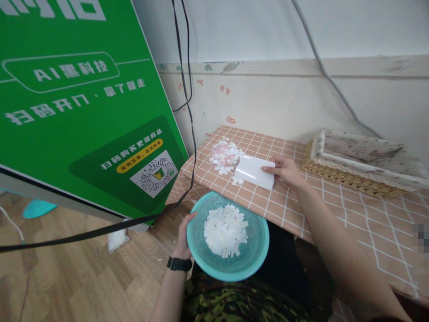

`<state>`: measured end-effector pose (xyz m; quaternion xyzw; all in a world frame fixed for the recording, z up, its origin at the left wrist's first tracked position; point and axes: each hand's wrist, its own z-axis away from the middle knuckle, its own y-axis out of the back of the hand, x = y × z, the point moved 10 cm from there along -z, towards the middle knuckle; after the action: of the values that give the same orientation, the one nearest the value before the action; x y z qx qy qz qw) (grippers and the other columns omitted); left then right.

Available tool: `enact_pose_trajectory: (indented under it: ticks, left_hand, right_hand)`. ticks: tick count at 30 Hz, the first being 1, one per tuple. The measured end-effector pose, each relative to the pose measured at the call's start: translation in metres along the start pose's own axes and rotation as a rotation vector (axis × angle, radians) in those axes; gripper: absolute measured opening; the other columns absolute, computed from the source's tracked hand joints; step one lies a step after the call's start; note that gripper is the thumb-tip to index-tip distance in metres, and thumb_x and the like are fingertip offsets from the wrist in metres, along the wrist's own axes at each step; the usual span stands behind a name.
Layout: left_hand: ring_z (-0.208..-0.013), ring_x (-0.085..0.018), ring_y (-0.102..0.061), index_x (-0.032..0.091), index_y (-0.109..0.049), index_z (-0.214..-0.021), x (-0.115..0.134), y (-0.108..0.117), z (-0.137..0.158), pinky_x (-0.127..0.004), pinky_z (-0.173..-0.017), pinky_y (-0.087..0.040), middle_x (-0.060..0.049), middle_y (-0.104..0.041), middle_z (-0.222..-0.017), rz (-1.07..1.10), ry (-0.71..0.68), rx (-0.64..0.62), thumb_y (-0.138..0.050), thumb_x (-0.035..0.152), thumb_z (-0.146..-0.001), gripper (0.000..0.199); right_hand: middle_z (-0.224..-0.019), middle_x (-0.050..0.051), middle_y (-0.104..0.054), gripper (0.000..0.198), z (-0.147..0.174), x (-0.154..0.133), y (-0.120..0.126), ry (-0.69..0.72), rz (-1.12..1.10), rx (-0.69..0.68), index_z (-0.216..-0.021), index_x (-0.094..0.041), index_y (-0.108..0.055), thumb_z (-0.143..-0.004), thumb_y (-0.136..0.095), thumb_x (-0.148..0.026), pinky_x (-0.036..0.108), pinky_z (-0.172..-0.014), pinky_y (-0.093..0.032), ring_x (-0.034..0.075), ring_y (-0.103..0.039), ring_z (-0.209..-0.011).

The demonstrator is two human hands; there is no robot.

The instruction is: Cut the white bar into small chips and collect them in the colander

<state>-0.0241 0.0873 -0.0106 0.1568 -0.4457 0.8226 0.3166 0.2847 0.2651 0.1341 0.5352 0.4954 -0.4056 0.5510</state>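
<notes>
My left hand (184,238) grips the left rim of a teal plastic colander (257,232), held just below the table's front edge. Inside it lies a heap of white paper scraps (225,230). Over the tabletop, my right hand (284,171) pinches the right end of a flat, glossy white scraper card (256,171). The card's left edge meets a second pile of scraps (224,154), white with some pink ones. A few scraps show under and in front of the card. The fingers of my left hand below the rim are hidden.
A brown checked cloth (335,210) covers the table. At the back right stands a wicker basket (355,174) with a fabric liner. A green sign-covered cabinet (83,134) rises at left. A black cable (191,147) hangs across the table's left corner.
</notes>
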Motion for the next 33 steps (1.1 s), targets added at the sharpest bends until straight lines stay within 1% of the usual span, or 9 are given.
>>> enact_pose_trajectory:
  ticks: [4, 9, 14, 18, 20, 23, 26, 31, 33]
  left_hand:
    - [-0.066, -0.021, -0.066, 0.01, -0.064, -0.08, -0.001, -0.002, 0.0, -0.03, -0.062, -0.053, -0.007, -0.07, -0.069, -0.004, 0.006, -0.018, -0.062, 0.025, -0.073, 0.016]
    - [-0.07, -0.021, -0.067, 0.011, -0.063, -0.079, 0.001, -0.002, 0.001, -0.03, -0.067, -0.053, -0.006, -0.07, -0.069, -0.008, -0.003, 0.004, -0.062, 0.024, -0.074, 0.014]
    - [-0.071, -0.022, -0.067, 0.01, -0.064, -0.081, 0.001, -0.006, 0.004, -0.032, -0.068, -0.053, -0.007, -0.071, -0.071, -0.014, 0.005, -0.008, -0.061, 0.025, -0.075, 0.016]
    - [-0.07, -0.022, -0.067, 0.01, -0.065, -0.078, -0.001, -0.006, 0.005, -0.031, -0.068, -0.054, -0.007, -0.071, -0.067, -0.008, 0.034, 0.008, -0.06, 0.024, -0.075, 0.015]
    - [-0.069, -0.022, -0.067, 0.01, -0.065, -0.078, -0.001, -0.007, 0.005, -0.031, -0.068, -0.054, -0.007, -0.071, -0.067, -0.006, 0.035, -0.002, -0.06, 0.024, -0.075, 0.015]
    - [-0.069, -0.021, -0.067, 0.011, -0.065, -0.078, 0.001, -0.008, 0.003, -0.03, -0.067, -0.054, -0.007, -0.071, -0.069, -0.001, 0.012, -0.028, -0.06, 0.023, -0.076, 0.014]
    - [-0.066, -0.02, -0.067, 0.011, -0.065, -0.077, 0.0, -0.005, 0.001, -0.029, -0.065, -0.053, -0.006, -0.071, -0.068, -0.007, 0.005, -0.022, -0.06, 0.023, -0.076, 0.014]
    - [-0.063, -0.019, -0.066, 0.01, -0.064, -0.077, 0.0, -0.001, 0.001, -0.028, -0.063, -0.053, -0.006, -0.071, -0.068, -0.008, 0.005, 0.005, -0.061, 0.024, -0.075, 0.014]
    - [-0.061, -0.018, -0.065, 0.01, -0.064, -0.078, 0.0, -0.001, 0.001, -0.028, -0.061, -0.053, -0.006, -0.071, -0.067, -0.008, 0.006, 0.007, -0.062, 0.025, -0.074, 0.015]
  right_hand:
    - [-0.058, -0.002, -0.053, 0.038, 0.0, 0.002, 0.001, -0.003, -0.029, 0.019, -0.066, -0.02, -0.047, -0.058, -0.075, -0.043, 0.024, -0.042, -0.035, 0.01, -0.047, -0.047]
    - [-0.058, -0.003, -0.054, 0.037, 0.005, 0.002, -0.015, -0.06, -0.053, -0.124, -0.067, -0.019, -0.048, -0.057, -0.077, -0.04, 0.023, -0.042, -0.034, 0.01, -0.048, -0.048]
    - [-0.059, -0.003, -0.054, 0.038, 0.007, 0.002, -0.013, -0.067, -0.086, -0.126, -0.066, -0.019, -0.045, -0.057, -0.078, -0.036, 0.022, -0.042, -0.033, 0.01, -0.049, -0.049]
    - [-0.059, -0.002, -0.056, 0.037, 0.01, 0.005, -0.02, -0.109, -0.065, -0.217, -0.065, -0.019, -0.047, -0.056, -0.078, -0.037, 0.023, -0.043, -0.034, 0.01, -0.05, -0.049]
    - [-0.057, -0.003, -0.054, 0.038, 0.01, 0.002, -0.015, -0.106, -0.075, -0.211, -0.063, -0.018, -0.046, -0.055, -0.078, -0.036, 0.023, -0.042, -0.033, 0.009, -0.048, -0.047]
    - [-0.052, -0.004, -0.051, 0.04, 0.008, -0.002, 0.002, -0.099, -0.086, -0.156, -0.06, -0.018, -0.044, -0.053, -0.079, -0.035, 0.022, -0.039, -0.029, 0.008, -0.046, -0.044]
    - [-0.051, -0.003, -0.051, 0.041, 0.008, 0.0, 0.013, -0.133, -0.064, -0.139, -0.059, -0.018, -0.043, -0.051, -0.08, -0.033, 0.022, -0.038, -0.029, 0.009, -0.046, -0.043]
    - [-0.054, -0.003, -0.053, 0.04, 0.014, 0.007, 0.0, -0.212, -0.094, -0.265, -0.059, -0.018, -0.044, -0.052, -0.08, -0.032, 0.022, -0.041, -0.032, 0.009, -0.05, -0.047]
    - [-0.053, -0.004, -0.052, 0.04, 0.014, 0.007, -0.003, -0.212, -0.106, -0.266, -0.059, -0.018, -0.044, -0.051, -0.081, -0.032, 0.022, -0.041, -0.031, 0.009, -0.049, -0.047]
